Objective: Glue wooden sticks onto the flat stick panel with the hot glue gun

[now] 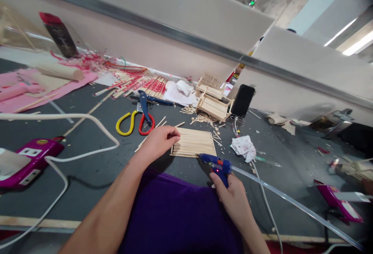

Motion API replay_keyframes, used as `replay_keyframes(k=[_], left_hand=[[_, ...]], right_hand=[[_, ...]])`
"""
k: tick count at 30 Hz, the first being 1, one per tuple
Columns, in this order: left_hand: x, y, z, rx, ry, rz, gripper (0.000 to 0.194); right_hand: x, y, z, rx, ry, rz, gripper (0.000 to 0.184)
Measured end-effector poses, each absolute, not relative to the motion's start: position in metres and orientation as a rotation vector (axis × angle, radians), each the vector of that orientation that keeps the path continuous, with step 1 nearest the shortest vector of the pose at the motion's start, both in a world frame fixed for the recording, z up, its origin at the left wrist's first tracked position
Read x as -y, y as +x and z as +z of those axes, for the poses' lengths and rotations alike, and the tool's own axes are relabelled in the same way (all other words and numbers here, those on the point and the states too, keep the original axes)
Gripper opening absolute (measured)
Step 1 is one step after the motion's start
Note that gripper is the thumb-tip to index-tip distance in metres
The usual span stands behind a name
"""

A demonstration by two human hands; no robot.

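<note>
A flat panel of wooden sticks (pixel 194 141) lies on the dark table in front of me. Over its left end is my left hand (pixel 160 140), closed with thumb and fingertips together; whatever they may pinch is hidden. My right hand (pixel 230 193) grips a blue hot glue gun (pixel 220 164), its nozzle at the panel's near edge. A long clear glue stick (pixel 282 195) runs out of the back of the gun. Scissors with one yellow and one red handle (pixel 135 123) and blue-handled pliers (pixel 144 104) lie beyond my left hand.
Small stick-built models (pixel 214 104) stand behind the panel, with cut stick pieces (pixel 205 118) around them. A phone (pixel 243 100) leans beside crumpled tissue (pixel 244 148). Bundled sticks (pixel 151 86) lie at the back. A purple power strip (pixel 32 160) and white cable (pixel 84 152) occupy the left.
</note>
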State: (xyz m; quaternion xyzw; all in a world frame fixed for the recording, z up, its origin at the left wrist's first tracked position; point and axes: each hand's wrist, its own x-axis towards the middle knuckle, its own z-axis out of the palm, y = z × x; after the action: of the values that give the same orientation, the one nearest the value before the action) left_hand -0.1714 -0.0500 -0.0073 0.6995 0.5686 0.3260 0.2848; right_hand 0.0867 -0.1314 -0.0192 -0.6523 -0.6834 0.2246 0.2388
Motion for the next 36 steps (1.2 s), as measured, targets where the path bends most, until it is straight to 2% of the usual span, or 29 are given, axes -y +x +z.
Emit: replay_keyframes(k=[36], left_hand=[[0.053,-0.173,-0.001,-1.567,1.848,0.898,0.014]], right_hand=[[0.128,0.06,-0.017,1.94,-1.67,0.7,0.041]])
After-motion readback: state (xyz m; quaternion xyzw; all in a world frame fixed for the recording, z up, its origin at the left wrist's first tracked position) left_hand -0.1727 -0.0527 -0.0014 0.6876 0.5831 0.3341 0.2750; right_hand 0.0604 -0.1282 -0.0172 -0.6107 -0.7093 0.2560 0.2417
